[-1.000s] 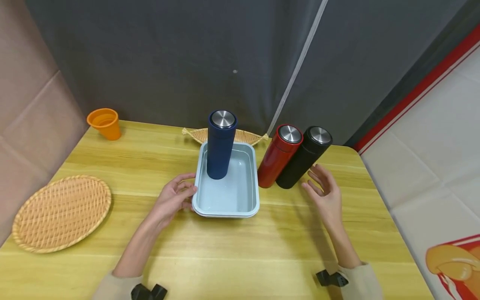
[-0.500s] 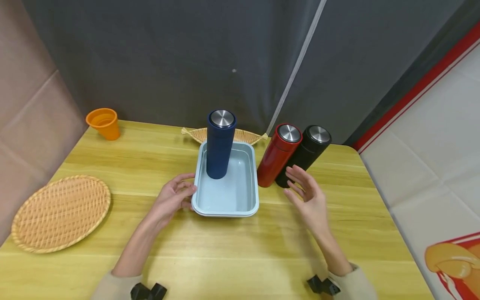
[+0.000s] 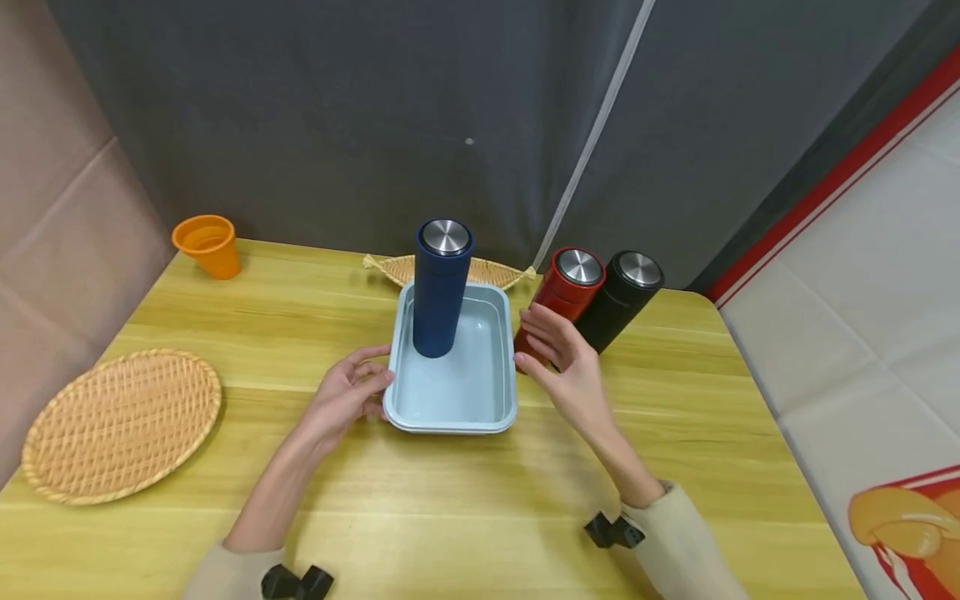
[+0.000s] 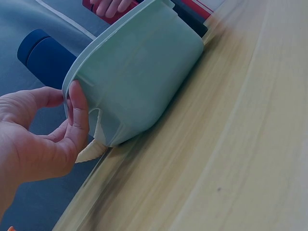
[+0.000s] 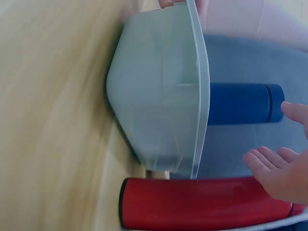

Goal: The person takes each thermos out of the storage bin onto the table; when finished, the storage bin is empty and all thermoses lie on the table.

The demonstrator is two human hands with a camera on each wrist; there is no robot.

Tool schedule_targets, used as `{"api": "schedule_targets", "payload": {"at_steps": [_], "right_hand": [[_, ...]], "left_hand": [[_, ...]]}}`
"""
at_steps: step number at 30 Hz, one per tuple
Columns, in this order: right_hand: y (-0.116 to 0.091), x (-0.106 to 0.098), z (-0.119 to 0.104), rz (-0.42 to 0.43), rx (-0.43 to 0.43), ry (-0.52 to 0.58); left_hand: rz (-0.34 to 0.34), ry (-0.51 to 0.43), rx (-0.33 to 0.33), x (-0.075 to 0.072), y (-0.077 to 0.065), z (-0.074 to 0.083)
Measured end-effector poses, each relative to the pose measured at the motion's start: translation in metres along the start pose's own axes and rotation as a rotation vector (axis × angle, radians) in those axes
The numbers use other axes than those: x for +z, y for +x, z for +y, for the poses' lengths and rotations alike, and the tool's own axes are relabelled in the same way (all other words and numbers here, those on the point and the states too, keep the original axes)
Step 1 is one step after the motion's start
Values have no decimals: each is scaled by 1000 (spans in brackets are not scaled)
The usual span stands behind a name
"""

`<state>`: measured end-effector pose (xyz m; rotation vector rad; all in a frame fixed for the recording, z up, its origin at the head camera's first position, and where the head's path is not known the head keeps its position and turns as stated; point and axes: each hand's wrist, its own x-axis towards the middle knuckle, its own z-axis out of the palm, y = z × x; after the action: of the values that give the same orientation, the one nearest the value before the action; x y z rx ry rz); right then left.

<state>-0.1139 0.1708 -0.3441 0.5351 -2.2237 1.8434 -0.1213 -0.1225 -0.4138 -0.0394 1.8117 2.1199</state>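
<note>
- Dark-grey curtain [image 3: 337, 125], spanning the back.
- White, red-trimmed wall [image 3: 877, 333] at right, with an orange-red printed picture [image 3: 911, 529].
- Yellow wood-grain table [image 3: 450, 517], bearing the pale-blue rectangular plastic basin [image 3: 457, 392].
- Right hand [image 3: 572, 367], fingers relaxed, near the red cylindrical silver-topped bottle [image 3: 558, 296].
- Left hand [image 3: 347, 396], pinching the basin's rim [image 3: 452, 429].

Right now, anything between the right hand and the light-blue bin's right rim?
Nothing visible: the right wrist view shows an open gap between the right hand and the light-blue bin. The red thermos flask stands behind the hand in the head view.
</note>
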Motion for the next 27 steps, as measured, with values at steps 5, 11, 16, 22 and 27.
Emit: {"api": "schedule_targets", "payload": {"at_steps": [5,11,16,22,27], "right_hand": [[22,18,0,-59,35,-25],[46,32,3,-66,49,-51],[63,44,5,-64,69,-94],[80,60,11,-89,124,-117],[89,74,18,-84,169,-169]], "left_hand": [[8,6,0,-3,-1,0],[1,2,1,-3,-1,-1],[-3,4,3,-2,-1,-2],[-6,-1,1,0,0,1],[-5,1,-5,1,0,2]]}}
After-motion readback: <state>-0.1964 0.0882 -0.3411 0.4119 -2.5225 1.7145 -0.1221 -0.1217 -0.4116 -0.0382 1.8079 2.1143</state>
